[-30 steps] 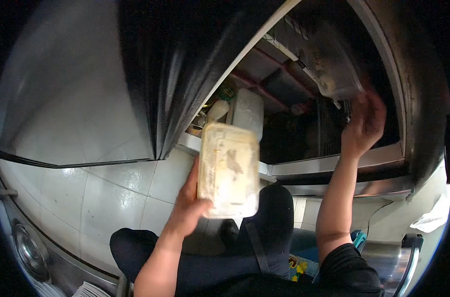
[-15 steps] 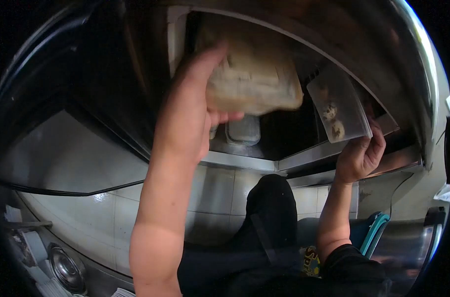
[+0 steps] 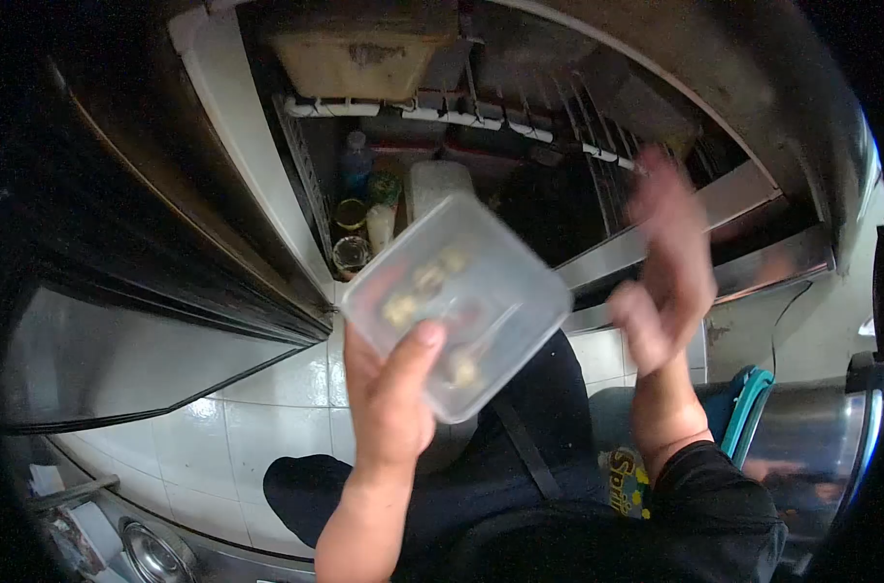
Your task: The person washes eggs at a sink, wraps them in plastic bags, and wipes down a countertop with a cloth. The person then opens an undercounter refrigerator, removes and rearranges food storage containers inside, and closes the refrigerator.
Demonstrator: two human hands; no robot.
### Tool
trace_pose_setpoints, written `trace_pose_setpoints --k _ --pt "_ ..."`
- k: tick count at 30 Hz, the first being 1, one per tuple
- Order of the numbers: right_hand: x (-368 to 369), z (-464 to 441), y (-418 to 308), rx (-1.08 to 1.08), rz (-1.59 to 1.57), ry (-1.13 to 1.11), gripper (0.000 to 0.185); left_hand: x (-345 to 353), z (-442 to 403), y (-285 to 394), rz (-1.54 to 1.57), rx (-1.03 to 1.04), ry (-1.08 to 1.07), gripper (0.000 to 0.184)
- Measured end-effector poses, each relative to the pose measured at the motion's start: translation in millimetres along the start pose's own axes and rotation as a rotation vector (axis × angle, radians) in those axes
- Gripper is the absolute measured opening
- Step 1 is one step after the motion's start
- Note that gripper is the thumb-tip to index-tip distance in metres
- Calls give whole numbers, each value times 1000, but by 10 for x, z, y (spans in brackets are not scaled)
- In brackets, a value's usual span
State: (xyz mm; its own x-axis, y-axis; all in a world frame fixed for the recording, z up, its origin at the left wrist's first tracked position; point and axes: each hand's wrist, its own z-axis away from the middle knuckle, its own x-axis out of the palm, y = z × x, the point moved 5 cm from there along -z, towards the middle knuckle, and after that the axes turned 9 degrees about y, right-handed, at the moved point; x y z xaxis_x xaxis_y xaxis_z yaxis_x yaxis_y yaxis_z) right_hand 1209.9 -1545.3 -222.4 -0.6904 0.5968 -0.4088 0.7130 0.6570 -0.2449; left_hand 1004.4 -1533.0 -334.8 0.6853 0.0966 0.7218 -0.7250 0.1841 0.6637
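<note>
A clear plastic container (image 3: 505,311) with several small pale speckled pieces inside is in my left hand (image 3: 393,389), thumb on its top and fingers beneath. My right hand (image 3: 670,262), blurred by motion, is raised at the right near the fridge opening, fingers apart and holding nothing. On the shelf at the upper left, a yellowish container (image 3: 355,63) sits above the white shelf edge (image 3: 452,118). Below it, inside the fridge, are a whitish container (image 3: 440,185), a bottle (image 3: 356,160) and jars (image 3: 351,253).
The dark fridge door (image 3: 170,321) stands open at the left over the tiled floor (image 3: 277,418). A teal-rimmed bin (image 3: 748,413) and a shiny metal cylinder (image 3: 801,457) are at the right. A metal bowl (image 3: 155,552) is at the lower left.
The yellowish container has gone from my left hand onto the shelf. The clear container has passed from my right hand to my left. My right hand has let go and risen.
</note>
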Motion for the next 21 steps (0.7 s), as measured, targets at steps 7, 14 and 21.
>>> trace_pose_setpoints --k 7,14,21 --pt "-237 -206 995 197 528 153 42 -1116 14 -710 -27 -198 206 51" --pt "-322 259 811 552 -108 592 26 -1400 22 -747 -114 -196 276 45" --pt "61 326 584 443 -723 504 24 -1498 65 -764 -115 -144 285 41"
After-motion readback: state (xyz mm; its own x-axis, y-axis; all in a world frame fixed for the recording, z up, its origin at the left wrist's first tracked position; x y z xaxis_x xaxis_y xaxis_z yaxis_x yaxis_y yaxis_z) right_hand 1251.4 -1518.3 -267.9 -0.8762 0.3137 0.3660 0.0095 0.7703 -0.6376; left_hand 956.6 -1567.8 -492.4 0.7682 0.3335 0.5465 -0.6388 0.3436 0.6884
